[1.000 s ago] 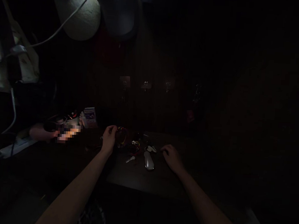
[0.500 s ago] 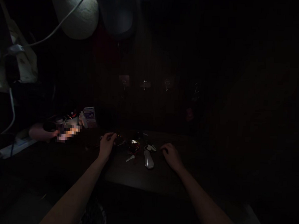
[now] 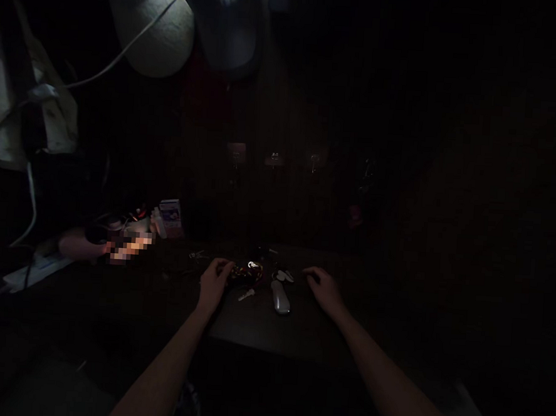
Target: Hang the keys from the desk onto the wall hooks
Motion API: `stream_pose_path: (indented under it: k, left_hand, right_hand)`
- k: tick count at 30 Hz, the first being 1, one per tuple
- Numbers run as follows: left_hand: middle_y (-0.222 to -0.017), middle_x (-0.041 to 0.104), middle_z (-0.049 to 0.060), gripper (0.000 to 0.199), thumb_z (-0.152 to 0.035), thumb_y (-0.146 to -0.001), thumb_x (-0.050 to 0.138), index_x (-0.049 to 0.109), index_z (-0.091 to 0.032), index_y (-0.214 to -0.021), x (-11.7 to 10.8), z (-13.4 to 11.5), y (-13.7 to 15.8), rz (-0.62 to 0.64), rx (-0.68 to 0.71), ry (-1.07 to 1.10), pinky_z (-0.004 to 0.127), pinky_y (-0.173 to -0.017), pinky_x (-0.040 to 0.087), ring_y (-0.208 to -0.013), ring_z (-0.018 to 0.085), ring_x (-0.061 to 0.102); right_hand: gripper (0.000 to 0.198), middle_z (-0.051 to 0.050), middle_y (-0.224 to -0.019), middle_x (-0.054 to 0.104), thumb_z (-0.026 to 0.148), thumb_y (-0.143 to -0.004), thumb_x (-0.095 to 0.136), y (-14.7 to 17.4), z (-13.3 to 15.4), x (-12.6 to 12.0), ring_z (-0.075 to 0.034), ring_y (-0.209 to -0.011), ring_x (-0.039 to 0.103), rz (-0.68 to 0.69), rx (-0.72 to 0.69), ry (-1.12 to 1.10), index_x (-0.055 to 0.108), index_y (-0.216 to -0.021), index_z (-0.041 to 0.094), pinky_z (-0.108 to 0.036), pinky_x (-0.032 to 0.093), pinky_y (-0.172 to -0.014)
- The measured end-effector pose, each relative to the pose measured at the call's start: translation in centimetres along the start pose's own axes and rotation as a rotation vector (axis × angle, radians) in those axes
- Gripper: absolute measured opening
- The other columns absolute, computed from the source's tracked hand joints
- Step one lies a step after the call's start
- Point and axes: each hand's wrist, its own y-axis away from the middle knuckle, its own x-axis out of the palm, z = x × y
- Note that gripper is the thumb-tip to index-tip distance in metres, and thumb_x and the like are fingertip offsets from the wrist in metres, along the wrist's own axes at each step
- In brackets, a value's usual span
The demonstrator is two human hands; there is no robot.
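We curl our left hand at the edge of the coloured cord on the dark tabletop — too dim to tell whether we pinch it. Our right hand, fingers loosely bent and parted, is near the keys and grey fob; a single key lies nearer us.

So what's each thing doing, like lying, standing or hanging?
Silver-grey oval fob, lying flat.
Lone pale metal key, lying flat.
Thin multicoloured string, bunched up.
White-and-purple cardboard box, standing upright.
Thin white cable, sagging.
Cream rounded cap, hanging.
Left hand, grip closure unclear.
Right hand, grip loosely open.
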Motion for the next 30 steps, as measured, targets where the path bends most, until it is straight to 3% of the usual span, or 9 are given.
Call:
stream_pose_path:
  k: [3, 7, 12, 17, 24, 30]
  left_hand:
    - [-0.075, 0.064, 0.002, 0.034, -0.050, -0.074, 0.050, 0.059, -0.019, -0.083, -0.3, 0.3, -0.3, -0.053, 0.002, -0.020, 0.025, -0.053, 0.043, -0.063, 0.015, 0.058]
    - [-0.081, 0.064, 0.003, 0.028, -0.046, -0.077, 0.049, 0.057, -0.020, -0.083, -0.8, 0.8, -0.5, -0.281, 0.023, -0.060, 0.030, -0.071, 0.045, -0.077, 0.018, 0.060]
    - [-0.083, 0.062, 0.003, 0.020, -0.039, -0.076, 0.050, 0.056, -0.021, -0.082, -0.8, 1.8, -0.9, -0.293, 0.091, -0.100, 0.033, -0.077, 0.044, -0.081, 0.020, 0.058]
    - [-0.088, 0.063, 0.006, 0.014, -0.021, -0.074, 0.047, 0.058, -0.020, -0.082, -0.9, 2.8, -1.3, -0.365, 0.201, -0.249, 0.041, -0.086, 0.039, -0.089, 0.023, 0.056]
    - [-0.092, 0.063, 0.005, 0.022, -0.010, -0.070, 0.046, 0.062, -0.023, -0.079, -0.7, 2.3, -1.0, -0.331, 0.289, -0.406, 0.043, -0.088, 0.037, -0.095, 0.024, 0.054]
    - [-0.097, 0.066, 0.003, 0.024, -0.015, -0.080, 0.045, 0.062, -0.025, -0.094, -0.1, 0.5, 0.1, -0.099, 0.497, -0.444, 0.045, -0.097, 0.031, -0.096, 0.021, 0.056]
  right_hand:
    - [0.023, -0.003, -0.091, 0.064, 0.016, -0.076, 0.043, 0.1, 0.7, 0.0, -0.017, -0.091, 0.059, 0.007, -0.021, 0.011, 0.063, -0.084, 0.021, -0.033, 0.042, -0.086]
    - [0.022, -0.004, -0.092, 0.064, 0.015, -0.077, 0.043, 0.3, 3.5, 1.2, -0.018, -0.093, 0.056, 0.051, -0.099, 0.084, 0.064, -0.084, 0.021, -0.033, 0.040, -0.085]
    - [0.023, -0.003, -0.103, 0.061, 0.014, -0.078, 0.048, 0.6, 7.8, 4.2, -0.019, -0.100, 0.051, 0.149, -0.225, 0.201, 0.065, -0.090, 0.025, -0.036, 0.035, -0.086]
    - [0.021, -0.004, -0.108, 0.059, 0.021, -0.076, 0.057, 0.7, 9.2, 6.4, -0.021, -0.106, 0.047, 0.211, -0.267, 0.292, 0.064, -0.095, 0.026, -0.038, 0.032, -0.088]
    - [0.018, -0.004, -0.109, 0.060, 0.025, -0.078, 0.059, 0.2, 9.1, 7.0, -0.023, -0.107, 0.046, 0.205, -0.320, 0.318, 0.066, -0.093, 0.028, -0.041, 0.030, -0.090]
    - [0.015, -0.004, -0.100, 0.063, 0.027, -0.082, 0.052, -0.8, 10.7, 6.4, -0.020, -0.098, 0.051, 0.131, -0.252, 0.196, 0.065, -0.088, 0.025, -0.037, 0.034, -0.086]
